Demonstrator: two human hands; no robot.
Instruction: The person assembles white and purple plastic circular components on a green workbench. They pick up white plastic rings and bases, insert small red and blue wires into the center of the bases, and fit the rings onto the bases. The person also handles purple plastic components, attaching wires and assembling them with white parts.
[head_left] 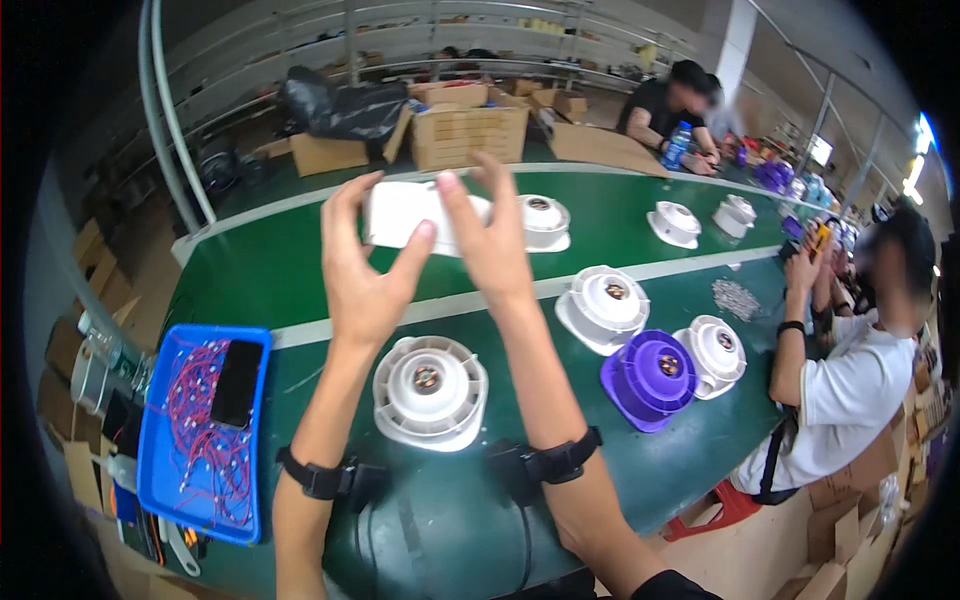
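Both of my hands are raised over the green belt, gripping a white plastic housing (398, 213) between them. My left hand (362, 285) has its fingers around the left side, thumb on the near face. On the other side, my right hand (488, 235) presses its thumb to the part, some fingers lifted. Below my forearms a round white fan housing (430, 385) with a motor at its centre sits on the green table. To the right stand another white housing (605, 305), a purple housing (655, 375) and a third, white one (714, 352).
At left lies a blue tray (262, 440) of red and blue wires with a black phone (234, 384) on top. More white housings (675, 224) stand along the belt (270, 260). A pile of small metal parts (736, 299) and a seated co-worker (850, 370) are at right.
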